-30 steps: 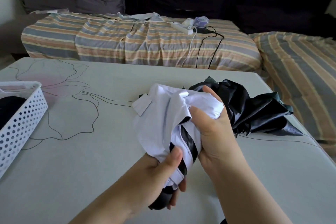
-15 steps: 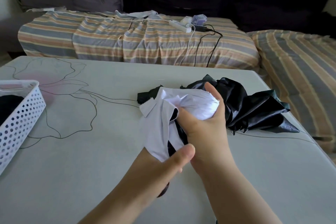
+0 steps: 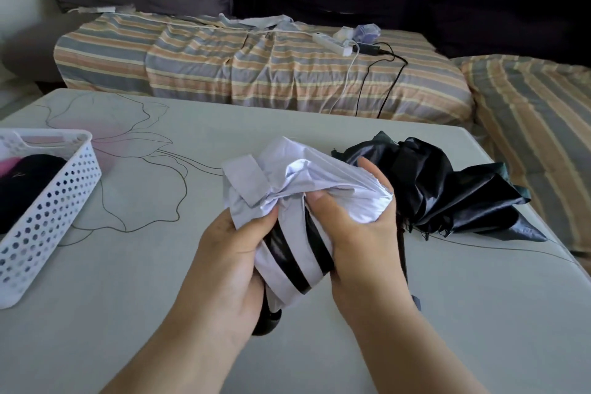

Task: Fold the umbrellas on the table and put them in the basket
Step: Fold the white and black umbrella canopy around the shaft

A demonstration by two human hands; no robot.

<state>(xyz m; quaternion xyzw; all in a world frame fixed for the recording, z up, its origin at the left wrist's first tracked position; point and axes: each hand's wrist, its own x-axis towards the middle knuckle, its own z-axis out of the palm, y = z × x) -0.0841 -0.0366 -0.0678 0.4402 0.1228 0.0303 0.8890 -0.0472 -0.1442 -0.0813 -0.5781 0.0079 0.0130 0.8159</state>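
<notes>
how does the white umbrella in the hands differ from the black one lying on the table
The white fabric umbrella with black stripes is gripped by the left hand and the right hand; the glossy black umbrella lies untouched on the grey table. The white one is bunched tight, the black one sprawls loose. Neither is in the white perforated basket.

hands (image 3: 297,253) gripping white umbrella (image 3: 307,182), black umbrella (image 3: 447,189) beside, possibly touching

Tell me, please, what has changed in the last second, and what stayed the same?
The left hand moved up from the handle end and now pinches the white umbrella canopy near its strap. The right hand keeps gripping the bunched top. The black umbrella and the basket stayed put.
</notes>
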